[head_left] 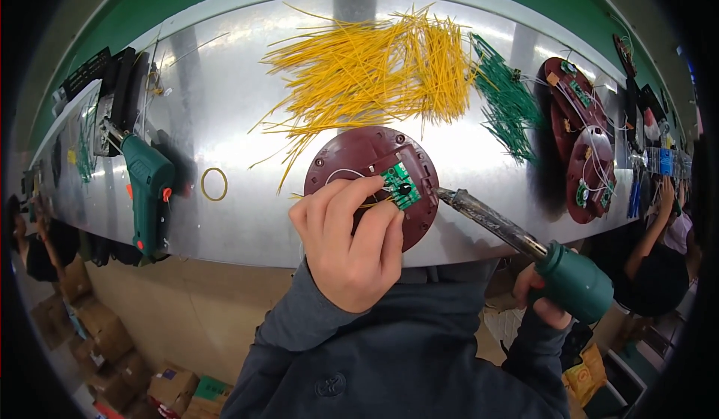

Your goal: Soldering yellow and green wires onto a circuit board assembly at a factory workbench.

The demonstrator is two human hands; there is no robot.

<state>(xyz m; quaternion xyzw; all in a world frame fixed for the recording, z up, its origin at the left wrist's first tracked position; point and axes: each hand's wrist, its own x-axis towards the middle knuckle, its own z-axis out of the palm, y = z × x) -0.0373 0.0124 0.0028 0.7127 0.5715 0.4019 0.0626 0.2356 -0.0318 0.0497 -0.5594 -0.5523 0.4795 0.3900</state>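
Near the front edge of the metal counter [240, 104], about in its middle, lay a round, dark red housing [352, 149], with its inner side turned up. On its right half sat a small green circuit board [397, 175], which carried a round black part. The left hand [348, 243] rested over the housing, and its fingers were bent down to the left and lower edges of the board. Thin wires showed beside these fingers, but I cannot tell if they were pinched between them.

From the right came a soldering iron [524, 241], tilted, with its tip at the right rim of the housing; whether it touched the rim was not clear. The right hand [530, 283] held its green handle, the fingers closed around it and partly hidden behind it.

Beyond the housing a large loose heap of yellow wires [374, 74] was spread, and just beside it, to the right, a smaller bunch of green wires [509, 101]. Farther right lay other dark red housings [560, 116], with small boards and white wires on them. On the left side were a thin yellowish ring [203, 187] and a green pistol-shaped tool [150, 183].
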